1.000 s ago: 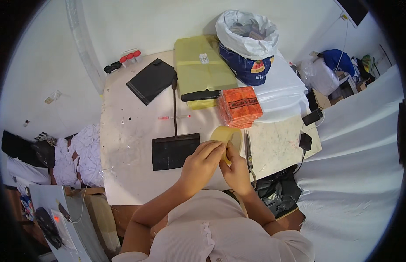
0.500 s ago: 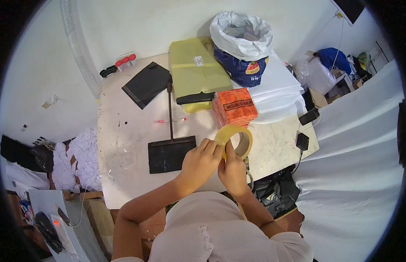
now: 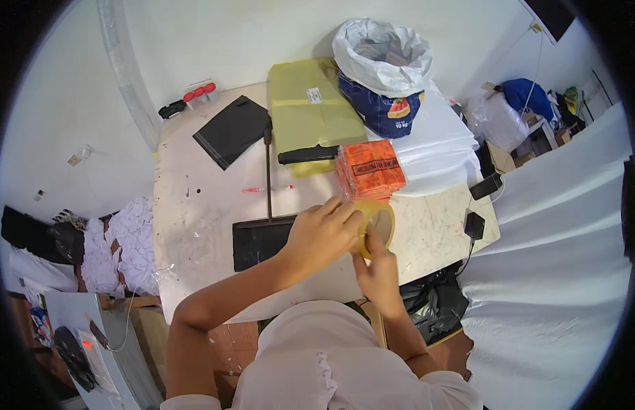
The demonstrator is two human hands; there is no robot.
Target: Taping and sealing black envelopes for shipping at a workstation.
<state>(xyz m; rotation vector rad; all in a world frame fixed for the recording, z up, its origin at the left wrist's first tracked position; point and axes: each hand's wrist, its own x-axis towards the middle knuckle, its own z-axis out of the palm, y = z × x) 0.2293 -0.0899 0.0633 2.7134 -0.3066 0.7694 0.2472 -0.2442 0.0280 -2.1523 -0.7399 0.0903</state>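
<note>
With twelve o'clock pointing away from the person and the clock centred on the roll of yellowish tape (image 3: 373, 206), the roll is held over the near part of the table (image 3: 194, 290), its ring tilted up. The right hand (image 3: 379, 277) comes in from six o'clock and grips the roll at its lower rim, one digit reaching into the hole. The left hand (image 3: 322, 234) is at nine o'clock, fingers bent together against the roll's side; whether they pinch the tape or only rest on it I cannot tell. Beyond the left hand, also at nine, lies a black flat-bladed tool (image 3: 257, 247), its blade partly covered by that hand and its thin handle running away from the person. A red-and-clear pen (image 3: 252, 190) lies under this handle, toward ten, and a black pouch (image 3: 228, 133) lies farther out at ten. At twelve, just past the roll, sits a stack of orange packets (image 3: 372, 171), with a blue-and-white bag (image 3: 372, 102) standing open beyond it. A yellow package (image 3: 317, 119) lies at eleven, white sheets (image 3: 437, 164) at one, and a black adapter (image 3: 474, 225) at three.
</note>
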